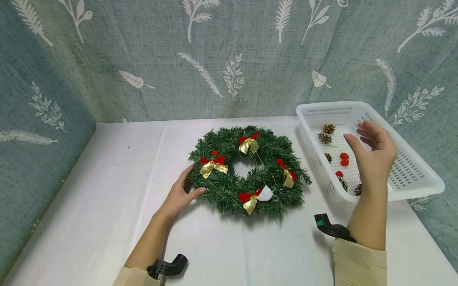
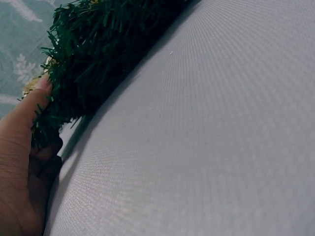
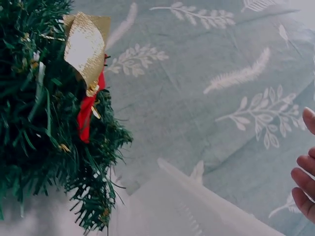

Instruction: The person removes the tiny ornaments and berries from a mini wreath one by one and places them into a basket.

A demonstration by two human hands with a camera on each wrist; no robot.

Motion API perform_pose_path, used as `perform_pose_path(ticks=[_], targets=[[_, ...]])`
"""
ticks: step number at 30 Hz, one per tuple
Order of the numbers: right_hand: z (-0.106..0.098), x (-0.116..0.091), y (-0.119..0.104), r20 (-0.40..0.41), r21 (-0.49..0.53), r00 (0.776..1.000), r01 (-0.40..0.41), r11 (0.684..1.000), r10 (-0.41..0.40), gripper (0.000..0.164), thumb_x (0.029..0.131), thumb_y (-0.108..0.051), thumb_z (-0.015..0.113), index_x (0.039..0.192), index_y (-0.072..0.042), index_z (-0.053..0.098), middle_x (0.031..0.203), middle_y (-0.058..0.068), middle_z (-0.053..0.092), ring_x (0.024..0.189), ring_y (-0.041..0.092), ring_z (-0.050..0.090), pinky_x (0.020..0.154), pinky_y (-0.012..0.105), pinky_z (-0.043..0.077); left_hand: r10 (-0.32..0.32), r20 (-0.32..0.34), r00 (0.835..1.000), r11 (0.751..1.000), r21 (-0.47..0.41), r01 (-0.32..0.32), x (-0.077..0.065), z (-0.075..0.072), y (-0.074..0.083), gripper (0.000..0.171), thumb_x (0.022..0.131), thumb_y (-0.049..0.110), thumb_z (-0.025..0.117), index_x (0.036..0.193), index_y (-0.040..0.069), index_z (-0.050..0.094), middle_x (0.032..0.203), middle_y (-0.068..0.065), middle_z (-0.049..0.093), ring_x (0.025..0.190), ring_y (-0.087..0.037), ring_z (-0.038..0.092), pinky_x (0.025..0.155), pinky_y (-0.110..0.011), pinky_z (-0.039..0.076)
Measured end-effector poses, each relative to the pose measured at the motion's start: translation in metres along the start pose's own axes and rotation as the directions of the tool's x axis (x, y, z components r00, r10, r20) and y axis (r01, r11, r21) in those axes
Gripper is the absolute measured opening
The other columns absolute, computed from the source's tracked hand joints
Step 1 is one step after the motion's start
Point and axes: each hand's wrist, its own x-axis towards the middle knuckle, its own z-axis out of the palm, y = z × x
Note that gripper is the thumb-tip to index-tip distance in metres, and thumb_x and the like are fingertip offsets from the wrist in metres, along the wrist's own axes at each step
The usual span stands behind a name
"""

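A green wreath [image 1: 222,190] of tinsel needles lies on the white-covered table. Four sides carry red and gold bows [image 1: 214,166], and a white piece [image 1: 265,194] sits beside the front bow. My left hand [image 1: 180,196] grips the wreath's left edge, thumb on top and fingers underneath; the left wrist view shows the thumb [image 2: 43,84] against the needles. Above the white basket [image 1: 404,194] at the right, my right hand [image 1: 375,153] is raised with fingers spread and nothing in them. Its fingertips [image 3: 304,179] show at the right wrist view's edge.
Inside the basket lie several pine cones [image 1: 325,138] and small red pieces [image 1: 344,159], partly hidden by its near wall. A patterned grey-green cloth [image 1: 150,103] hangs behind the table and along both sides.
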Motion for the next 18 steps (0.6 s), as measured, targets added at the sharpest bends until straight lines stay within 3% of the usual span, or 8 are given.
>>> perform_pose_path(ticks=[11,18], targets=[[0.014,-0.006,-0.005,0.033,0.072,0.998,0.044,0.996,-0.047,0.037,0.077,-0.001,0.077,0.112,-0.002,0.067,0.1,-0.009,0.067,0.095,0.009,0.062,0.088,0.019,0.048,0.013,0.0,1.0,1.0,0.0,-0.013,0.0,-0.002,0.001,0.083,0.089,0.023,0.067,0.153,0.019,0.014,0.158,-0.01,0.012,0.143,-0.036,0.017,0.116,-0.051,0.019],[0.024,-0.011,-0.006,0.068,0.233,0.994,0.068,0.97,-0.086,0.031,0.076,0.004,0.075,0.106,0.001,0.069,0.094,-0.004,0.07,0.089,0.01,0.063,0.084,0.018,0.048,0.012,0.004,1.0,1.0,-0.003,-0.012,-0.002,-0.001,0.0,0.082,0.09,0.023,0.067,0.153,0.02,0.014,0.158,-0.01,0.011,0.143,-0.037,0.016,0.116,-0.052,0.019]])
